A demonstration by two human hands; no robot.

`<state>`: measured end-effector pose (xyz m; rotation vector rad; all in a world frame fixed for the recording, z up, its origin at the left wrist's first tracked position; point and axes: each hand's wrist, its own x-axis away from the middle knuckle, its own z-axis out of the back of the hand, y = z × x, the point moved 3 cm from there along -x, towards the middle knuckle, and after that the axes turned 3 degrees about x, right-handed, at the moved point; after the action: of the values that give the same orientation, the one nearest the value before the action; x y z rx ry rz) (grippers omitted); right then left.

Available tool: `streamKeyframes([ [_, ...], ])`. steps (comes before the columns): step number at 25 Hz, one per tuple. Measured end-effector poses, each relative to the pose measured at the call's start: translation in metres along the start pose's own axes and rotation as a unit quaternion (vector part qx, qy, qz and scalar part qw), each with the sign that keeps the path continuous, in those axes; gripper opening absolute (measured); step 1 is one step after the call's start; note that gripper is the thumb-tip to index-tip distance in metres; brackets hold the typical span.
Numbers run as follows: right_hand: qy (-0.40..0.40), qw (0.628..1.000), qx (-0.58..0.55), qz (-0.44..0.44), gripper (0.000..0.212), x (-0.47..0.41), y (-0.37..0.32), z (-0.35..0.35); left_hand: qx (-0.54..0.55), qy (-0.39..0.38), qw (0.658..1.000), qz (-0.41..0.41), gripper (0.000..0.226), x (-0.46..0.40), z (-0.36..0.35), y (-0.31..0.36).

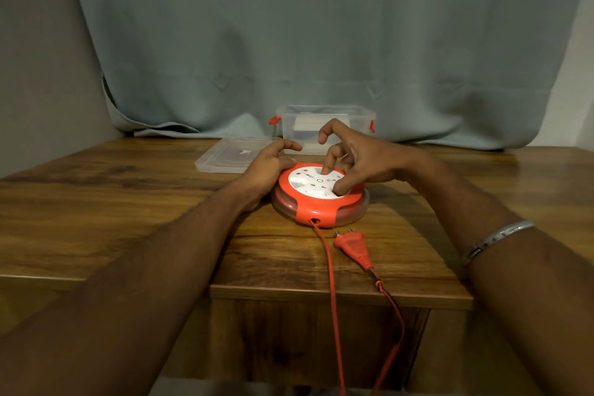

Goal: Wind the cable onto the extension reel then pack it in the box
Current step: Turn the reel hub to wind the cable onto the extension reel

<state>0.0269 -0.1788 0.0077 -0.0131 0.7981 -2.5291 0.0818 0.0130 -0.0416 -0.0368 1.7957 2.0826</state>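
Your left hand (270, 167) clamps the reel (319, 196) steady while your right hand (356, 161) fingers press its white dial to wind; the open box (324, 116) waits behind.

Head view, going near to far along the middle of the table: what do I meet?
Orange plug → extension reel under both hands → clear plastic box with its lid off beside it → grey curtain.
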Motion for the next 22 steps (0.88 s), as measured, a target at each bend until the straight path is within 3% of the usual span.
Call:
streamKeyframes([
  [6, 0.081, 0.988, 0.135, 0.0, 0.038, -0.009, -0.007, -0.01, 0.016, 0.02, 1.0, -0.007, 0.028, -0.001, -0.002, 0.0],
  [14, 0.116, 0.974, 0.191, 0.029, 0.049, -0.016, -0.017, -0.023, 0.01, 0.014, 1.0, -0.008, 0.028, -0.002, -0.001, -0.002],
  [16, 0.108, 0.979, 0.166, 0.051, 0.036, -0.014, -0.02, -0.021, 0.011, 0.015, 1.0, -0.003, 0.028, -0.001, -0.001, -0.002],
  [18, 0.102, 0.987, 0.106, 0.071, 0.006, -0.009, -0.017, -0.012, 0.014, 0.015, 1.0, 0.004, 0.027, 0.0, -0.001, 0.0],
  [22, 0.02, 0.999, 0.038, 0.024, 0.071, -0.004, 0.0, 0.002, 0.004, 0.008, 1.0, 0.01, 0.028, 0.001, -0.001, 0.0],
])
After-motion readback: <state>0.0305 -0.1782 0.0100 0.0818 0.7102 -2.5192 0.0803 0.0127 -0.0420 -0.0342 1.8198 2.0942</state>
